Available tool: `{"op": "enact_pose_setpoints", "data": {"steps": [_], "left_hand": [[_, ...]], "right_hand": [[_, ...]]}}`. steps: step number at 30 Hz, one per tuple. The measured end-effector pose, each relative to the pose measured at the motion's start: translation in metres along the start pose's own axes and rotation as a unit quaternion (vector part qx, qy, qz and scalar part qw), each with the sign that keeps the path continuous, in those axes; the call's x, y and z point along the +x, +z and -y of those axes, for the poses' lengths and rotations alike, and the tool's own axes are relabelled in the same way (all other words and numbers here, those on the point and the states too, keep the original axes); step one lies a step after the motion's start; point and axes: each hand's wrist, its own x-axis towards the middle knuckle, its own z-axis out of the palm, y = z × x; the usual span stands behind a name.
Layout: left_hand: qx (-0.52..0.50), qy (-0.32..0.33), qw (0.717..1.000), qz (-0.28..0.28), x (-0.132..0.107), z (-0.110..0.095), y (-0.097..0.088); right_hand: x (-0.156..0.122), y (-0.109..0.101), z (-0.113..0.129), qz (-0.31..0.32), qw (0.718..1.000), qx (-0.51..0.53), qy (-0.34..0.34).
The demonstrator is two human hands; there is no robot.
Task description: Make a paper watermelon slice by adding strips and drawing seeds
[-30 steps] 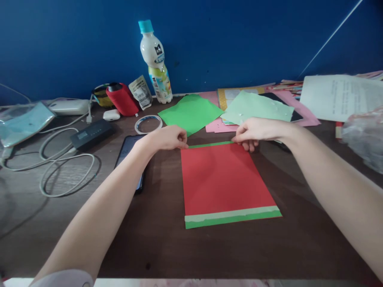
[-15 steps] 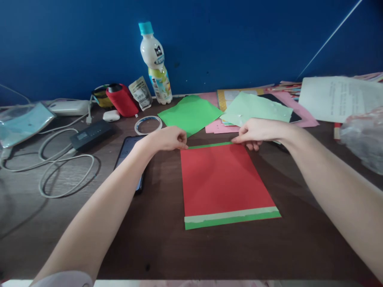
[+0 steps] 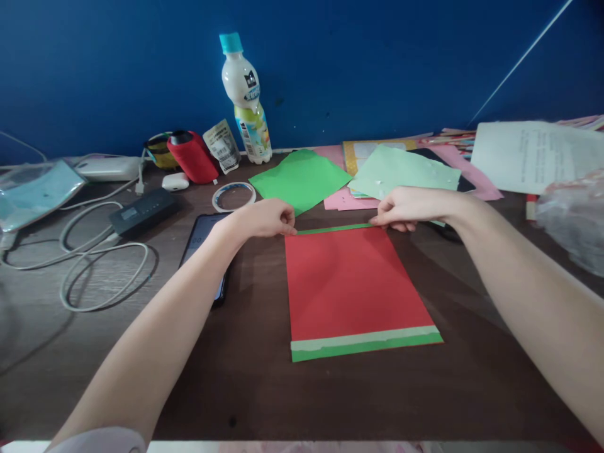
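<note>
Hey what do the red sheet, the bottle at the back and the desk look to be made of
Red sheet: paper or thin card, matte, with crisp edges and no glare.
Bottle: probably plastic, slightly glossy, given its pinched waist and printed wrap.
Desk: wood or wood-look laminate, low sheen; grain-like streaks show at left, but they don't settle which.

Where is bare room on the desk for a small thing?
Bare desk: between the red sheet and the front edge; between sheet and right forearm. Crowded: the back, with papers and bottle; the left, with black device and phone.
</note>
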Motion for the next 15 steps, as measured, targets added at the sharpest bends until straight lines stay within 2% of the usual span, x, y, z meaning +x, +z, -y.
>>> {"op": "enact_pose_setpoints", "data": {"steps": [7, 15], "left_hand": [[-0.001, 0.001, 1.000, -0.001, 0.0007, 0.0020, 0.0006], [-0.003, -0.007, 1.000, 0.004, -0.0007, 0.0001, 0.0007]], "right_hand": [[-0.0016, 0.0006, 0.0014, -0.023, 0.999, -0.020, 0.022], [0.0009, -0.0015, -0.0068, 0.005, 0.999, 0.029, -0.017]]}}
